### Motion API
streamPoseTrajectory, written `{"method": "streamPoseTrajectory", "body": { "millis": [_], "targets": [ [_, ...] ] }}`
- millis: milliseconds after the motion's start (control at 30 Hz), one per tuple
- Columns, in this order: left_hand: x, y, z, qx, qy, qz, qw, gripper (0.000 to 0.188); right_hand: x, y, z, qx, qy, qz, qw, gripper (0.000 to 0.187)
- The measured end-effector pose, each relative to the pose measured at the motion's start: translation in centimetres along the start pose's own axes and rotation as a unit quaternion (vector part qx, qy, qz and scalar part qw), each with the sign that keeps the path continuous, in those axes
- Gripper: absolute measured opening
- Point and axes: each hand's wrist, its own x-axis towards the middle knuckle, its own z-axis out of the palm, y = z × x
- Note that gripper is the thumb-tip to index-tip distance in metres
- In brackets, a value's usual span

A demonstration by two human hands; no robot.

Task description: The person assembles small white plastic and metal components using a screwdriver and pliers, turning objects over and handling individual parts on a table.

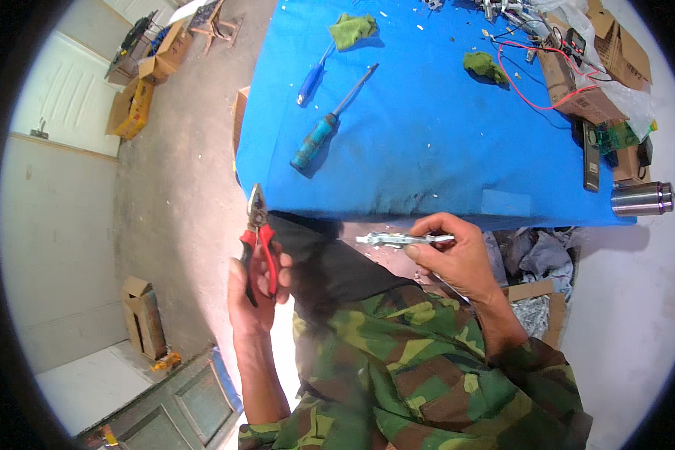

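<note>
My left hand point(253, 289) grips red-handled pliers point(259, 236), jaws pointing up toward the edge of the blue table point(427, 150). My right hand point(457, 255) pinches a small silvery metal part point(390, 240) that sticks out to the left, level, a short gap from the pliers. Both hands are held below the table's near edge, above my lap in camouflage clothing.
On the table lie a teal-handled screwdriver point(330, 124), a blue-handled screwdriver point(313, 75), two green rags point(352, 30) point(486, 66), a cardboard box with red wire point(574, 82) and a steel cup point(641, 199). Cardboard boxes point(131, 105) stand on the concrete floor at left.
</note>
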Motion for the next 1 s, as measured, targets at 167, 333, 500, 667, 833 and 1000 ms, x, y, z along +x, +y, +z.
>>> {"method": "streamPoseTrajectory", "body": {
  "millis": [167, 333, 500, 667, 833, 1000],
  "targets": [
    [-4.0, -1.9, 2.8, 0.101, 0.014, -0.005, 0.995, 0.059, -0.7, -1.2, 1.1, -0.074, -0.027, -0.019, 0.997, 0.032],
    [-5.7, -2.8, 2.8, 0.443, 0.003, 0.152, 0.884, 0.043, -1.1, -1.0, 2.3, -0.074, -0.04, -0.036, 0.996, 0.035],
    [-7.1, -2.6, 3.0, 0.476, -0.038, 0.152, 0.865, 0.041, -1.1, -0.9, 2.7, -0.068, -0.07, -0.041, 0.994, 0.033],
    [-7.3, -2.9, 2.4, 0.531, -0.081, 0.198, 0.82, 0.047, -0.8, -1.8, 2.8, -0.113, -0.083, -0.045, 0.989, 0.025],
    [-8.2, -1.9, 3.6, 0.608, -0.112, 0.11, 0.778, 0.049, -0.1, -2.4, 2.9, -0.148, -0.107, -0.048, 0.982, 0.021],
    [-8.5, -2.7, 3.6, 0.581, -0.102, 0.075, 0.804, 0.049, 0.7, -1.2, 3.7, -0.148, -0.091, -0.071, 0.982, 0.022]
  ]
}}
